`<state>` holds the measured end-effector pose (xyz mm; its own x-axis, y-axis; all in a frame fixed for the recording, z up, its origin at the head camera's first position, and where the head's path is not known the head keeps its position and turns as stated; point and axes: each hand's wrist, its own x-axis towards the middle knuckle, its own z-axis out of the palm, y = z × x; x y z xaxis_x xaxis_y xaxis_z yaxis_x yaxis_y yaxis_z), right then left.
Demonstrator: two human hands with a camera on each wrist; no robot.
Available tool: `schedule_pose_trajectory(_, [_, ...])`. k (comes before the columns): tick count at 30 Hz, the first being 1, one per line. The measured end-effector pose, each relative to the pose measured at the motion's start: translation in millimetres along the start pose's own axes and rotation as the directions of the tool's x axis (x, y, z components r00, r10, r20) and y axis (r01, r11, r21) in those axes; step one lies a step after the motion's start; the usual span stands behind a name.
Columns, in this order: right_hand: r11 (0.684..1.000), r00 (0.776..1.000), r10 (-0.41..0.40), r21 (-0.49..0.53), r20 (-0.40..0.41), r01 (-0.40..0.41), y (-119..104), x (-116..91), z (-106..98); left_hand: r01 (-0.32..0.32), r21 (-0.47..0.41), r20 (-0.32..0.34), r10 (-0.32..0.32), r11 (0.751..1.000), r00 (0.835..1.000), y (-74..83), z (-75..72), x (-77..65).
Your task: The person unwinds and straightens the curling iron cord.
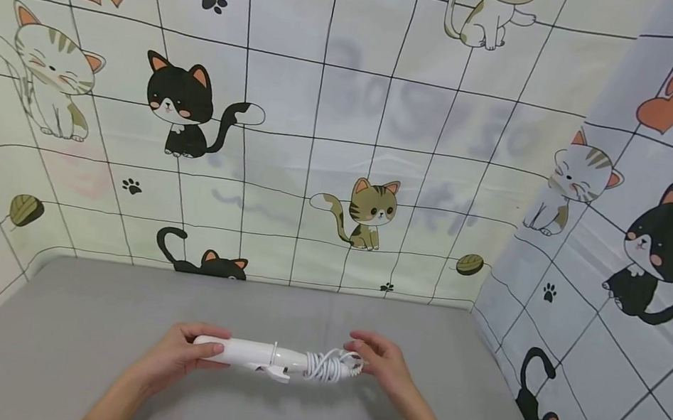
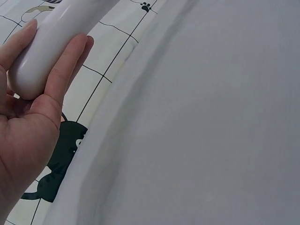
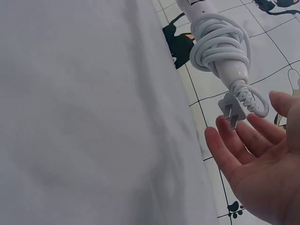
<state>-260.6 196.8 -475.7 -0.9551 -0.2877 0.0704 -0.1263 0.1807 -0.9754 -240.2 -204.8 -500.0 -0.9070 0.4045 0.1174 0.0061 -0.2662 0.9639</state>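
A white curling iron point(image 1: 248, 353) with a small lever on its side is held level above the grey surface. My left hand point(image 1: 181, 353) grips its thick, rounded end, thumb on one side and fingers on the other, as the left wrist view also shows. White cord point(image 3: 220, 42) is wound several times around the narrower handle. At the handle's tip hangs a two-prong plug point(image 3: 233, 111) beside a coiled strain relief. My right hand point(image 3: 262, 159) is by the plug with fingers spread and slightly bent; whether a fingertip touches it I cannot tell.
A grey cloth-covered table point(image 1: 294, 419) lies beneath both hands. Behind it and at the sides hangs a white grid-patterned curtain point(image 1: 273, 158) printed with cats, hearts and paw marks. The back edge of the table meets this curtain.
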Motion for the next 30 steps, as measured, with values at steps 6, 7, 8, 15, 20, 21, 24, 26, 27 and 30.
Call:
schedule_pose_trajectory(6, [1.0, 0.99, 0.021, -0.016, 0.142, -0.019, -3.5, 1.6, 0.8, 0.004, 0.006, 0.025, -0.004, 1.0, 1.0, -2.1, -0.3, 0.9])
schedule_pose_trajectory(7, [1.0, 0.988, 0.027, -0.012, 0.152, -0.026, -3.4, 1.8, 1.0, 0.007, 0.007, 0.031, -0.007, 1.0, 0.999, -2.5, -0.6, 0.9])
schedule_pose_trajectory(8, [0.999, 0.987, 0.033, -0.013, 0.156, -0.031, -3.1, 2.0, 1.1, 0.009, 0.007, 0.035, -0.009, 1.0, 0.999, -3.0, -0.7, 0.8])
schedule_pose_trajectory(15, [0.998, 0.978, 0.046, -0.046, 0.205, -0.037, 0.3, 2.8, -1.5, 0.021, 0.009, 0.051, -0.022, 1.0, 0.998, -3.5, -0.2, 0.4])
schedule_pose_trajectory(20, [0.999, 0.964, 0.037, -0.032, 0.263, -0.03, 0.2, 3.4, -4.8, 0.017, -0.001, 0.072, -0.017, 1.0, 0.997, -2.5, 1.0, 0.1])
schedule_pose_trajectory(21, [0.999, 0.962, 0.034, -0.025, 0.269, -0.028, 0.1, 3.3, -5.2, 0.015, -0.003, 0.08, -0.015, 1.0, 0.997, -2.5, 1.0, 0.0])
schedule_pose_trajectory(24, [1.0, 0.96, 0.028, -0.012, 0.279, -0.026, -0.9, 2.2, -6.1, 0.004, -0.011, 0.107, -0.003, 1.0, 0.994, -2.7, 0.3, -0.3])
schedule_pose_trajectory(26, [1.0, 0.959, 0.027, -0.022, 0.281, -0.022, -2.0, 0.7, -6.3, 0.004, -0.013, 0.118, -0.003, 1.0, 0.993, -3.2, -0.5, -0.6])
schedule_pose_trajectory(27, [0.999, 0.959, 0.025, -0.028, 0.283, -0.018, -2.6, -0.3, -6.6, 0.006, -0.01, 0.123, -0.004, 1.0, 0.992, -3.5, -1.2, -0.9])
schedule_pose_trajectory(30, [0.999, 0.959, 0.022, -0.049, 0.282, -0.008, -3.3, -1.6, -6.8, 0.017, 0.002, 0.121, -0.017, 1.0, 0.993, -3.5, -3.3, -1.2])
